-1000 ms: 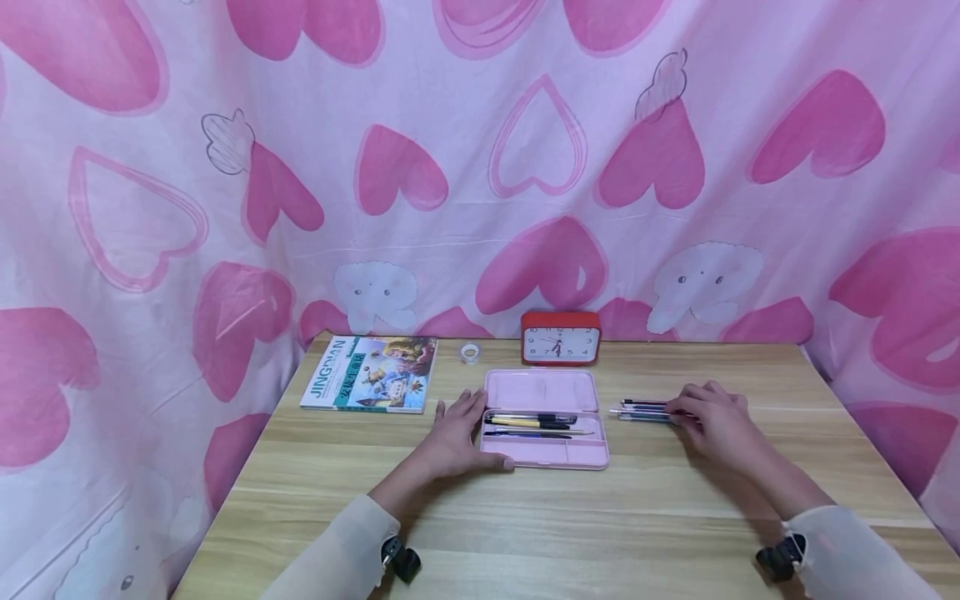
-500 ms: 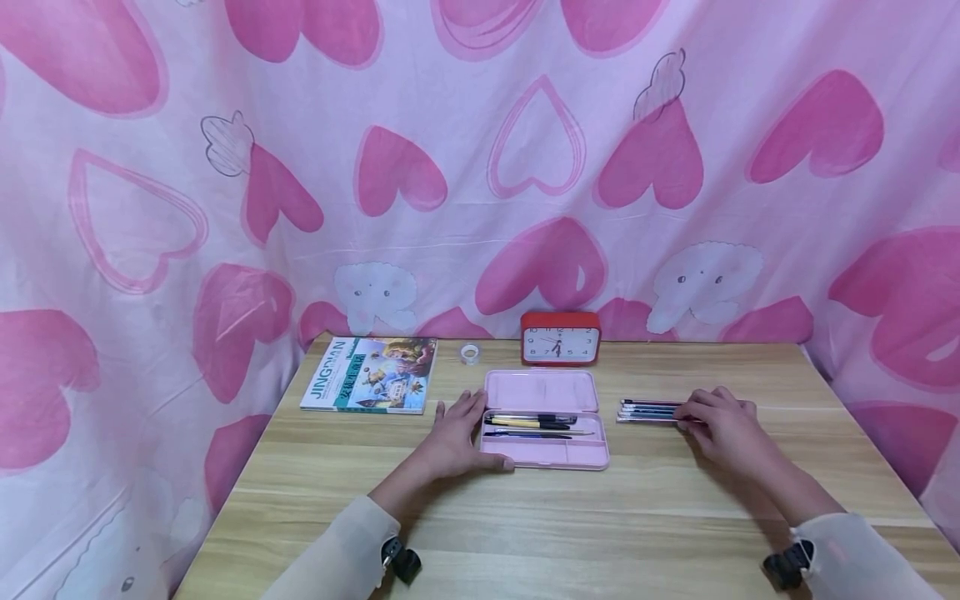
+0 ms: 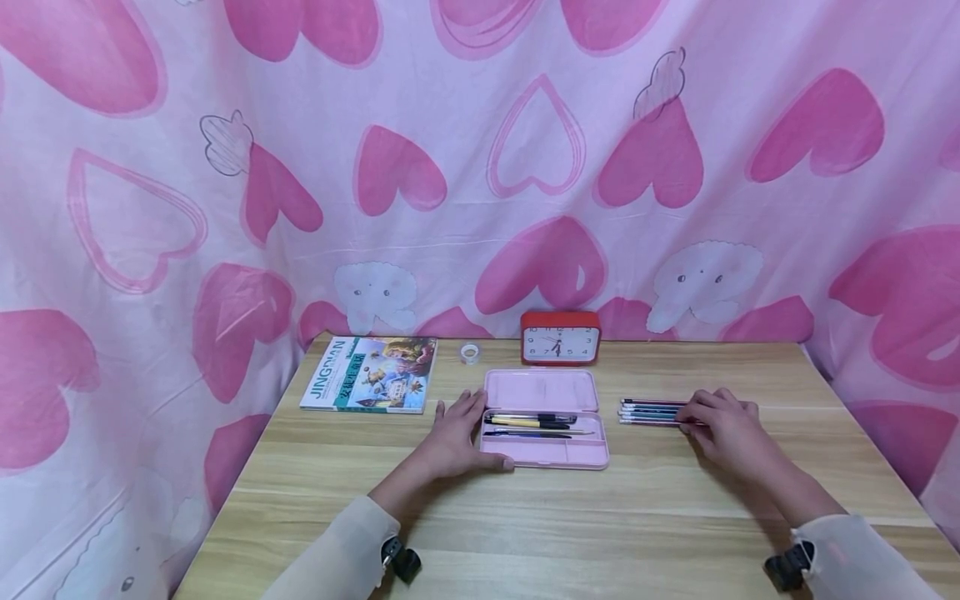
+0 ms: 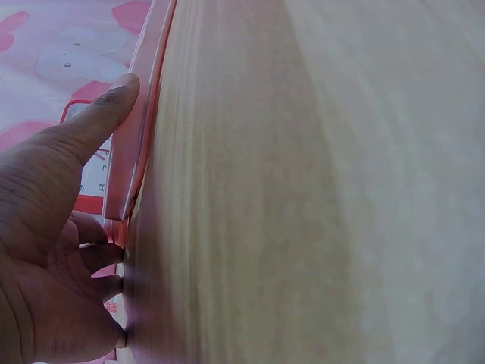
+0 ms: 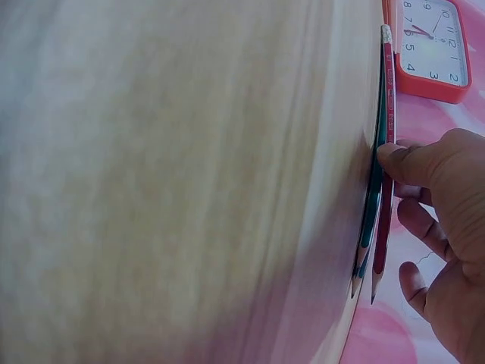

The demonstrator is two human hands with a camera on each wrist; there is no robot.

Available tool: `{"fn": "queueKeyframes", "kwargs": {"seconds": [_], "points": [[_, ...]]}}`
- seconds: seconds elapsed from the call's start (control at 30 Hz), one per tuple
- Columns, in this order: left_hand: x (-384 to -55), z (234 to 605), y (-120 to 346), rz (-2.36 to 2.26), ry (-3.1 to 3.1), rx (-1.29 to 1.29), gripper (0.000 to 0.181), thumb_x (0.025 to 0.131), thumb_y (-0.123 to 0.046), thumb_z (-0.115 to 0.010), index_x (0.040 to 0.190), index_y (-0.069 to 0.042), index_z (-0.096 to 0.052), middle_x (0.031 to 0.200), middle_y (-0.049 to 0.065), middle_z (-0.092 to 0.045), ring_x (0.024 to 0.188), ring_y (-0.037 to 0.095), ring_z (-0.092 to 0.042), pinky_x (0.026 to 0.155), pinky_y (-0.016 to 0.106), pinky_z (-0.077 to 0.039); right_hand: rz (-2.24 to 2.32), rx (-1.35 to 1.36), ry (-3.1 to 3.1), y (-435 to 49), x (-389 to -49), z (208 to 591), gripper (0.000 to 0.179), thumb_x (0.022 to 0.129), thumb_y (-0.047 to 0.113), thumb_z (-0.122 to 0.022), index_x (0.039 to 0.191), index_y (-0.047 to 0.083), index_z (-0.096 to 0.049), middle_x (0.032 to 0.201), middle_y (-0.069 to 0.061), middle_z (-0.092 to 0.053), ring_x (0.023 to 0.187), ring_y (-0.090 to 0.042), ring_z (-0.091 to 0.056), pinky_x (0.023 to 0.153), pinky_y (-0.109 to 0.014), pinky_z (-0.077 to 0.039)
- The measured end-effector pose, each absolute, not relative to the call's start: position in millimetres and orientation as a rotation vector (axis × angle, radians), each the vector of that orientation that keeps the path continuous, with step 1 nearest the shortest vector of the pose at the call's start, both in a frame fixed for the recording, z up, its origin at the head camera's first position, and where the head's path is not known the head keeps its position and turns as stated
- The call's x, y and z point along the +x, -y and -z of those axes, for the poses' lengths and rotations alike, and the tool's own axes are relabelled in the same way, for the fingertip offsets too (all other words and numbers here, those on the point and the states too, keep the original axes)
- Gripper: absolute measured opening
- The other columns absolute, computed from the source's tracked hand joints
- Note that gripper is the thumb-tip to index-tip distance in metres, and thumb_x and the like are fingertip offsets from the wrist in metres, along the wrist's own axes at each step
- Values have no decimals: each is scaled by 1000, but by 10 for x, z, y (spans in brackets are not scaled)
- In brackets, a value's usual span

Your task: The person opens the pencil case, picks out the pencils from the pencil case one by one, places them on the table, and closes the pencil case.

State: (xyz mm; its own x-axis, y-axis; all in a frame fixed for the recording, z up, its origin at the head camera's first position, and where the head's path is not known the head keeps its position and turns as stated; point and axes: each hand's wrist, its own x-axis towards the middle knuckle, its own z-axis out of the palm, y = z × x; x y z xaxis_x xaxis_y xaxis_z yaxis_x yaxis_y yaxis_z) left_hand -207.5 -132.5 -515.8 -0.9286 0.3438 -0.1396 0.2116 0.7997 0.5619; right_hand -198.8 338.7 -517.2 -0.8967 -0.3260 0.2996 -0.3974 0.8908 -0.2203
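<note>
A pink pencil case point(image 3: 585, 455) lies with its lid folded back on the table, several pens and a pencil in its long compartment. My left hand point(image 3: 455, 442) holds the case at its left end, thumb along the front edge, fingers at the left side; the left wrist view shows that thumb point(image 4: 114, 114) against the case wall. To the right, several pencils point(image 3: 648, 412) lie side by side with their eraser ends to the left. My right hand point(image 3: 720, 423) grips them between thumb and fingers. In the right wrist view, a red pencil point(image 5: 384, 227) sits slightly above green ones.
Behind the case stands a red alarm clock point(image 3: 561, 340). A roll of clear tape point(image 3: 469, 354) is left of the clock, and a picture book point(image 3: 371, 375) lies at the back left. A pink heart-patterned curtain point(image 3: 420, 242) hangs behind the wooden table point(image 3: 570, 533).
My right hand has shifted a little to the right along the pencils, whose eraser ends now look more even and show more length. The left hand and the case have stayed put.
</note>
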Motion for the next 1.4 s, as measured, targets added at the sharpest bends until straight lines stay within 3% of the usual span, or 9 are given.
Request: {"fn": "queueKeyframes", "kwargs": {"seconds": [0.73, 1.4], "points": [[-2080, 5165, 1326, -816, -2752, 431, 136, 75, -73, -92, 177, -14, -24, 186, 4, -24, 175, 32, -12, 142, 63, 2, -399, 549, 2803, -3399, -1995, 5171, 23, 87, 2, -88, 97, 21, -81, 103, -1, -71, 96, -24, -56, 78, -46, -36], [-2075, 5166, 1326, -824, -2750, 431, 136, 75, -73, -92, 177, -13, -24, 186, 4, -24, 175, 33, -12, 141, 65, 2, -472, 544, 2810, -3213, -1989, 5076, 18, 94, 16, -88, 112, 17, -84, 110, -2, -73, 103, -25, -55, 83, -44, -35]]}}
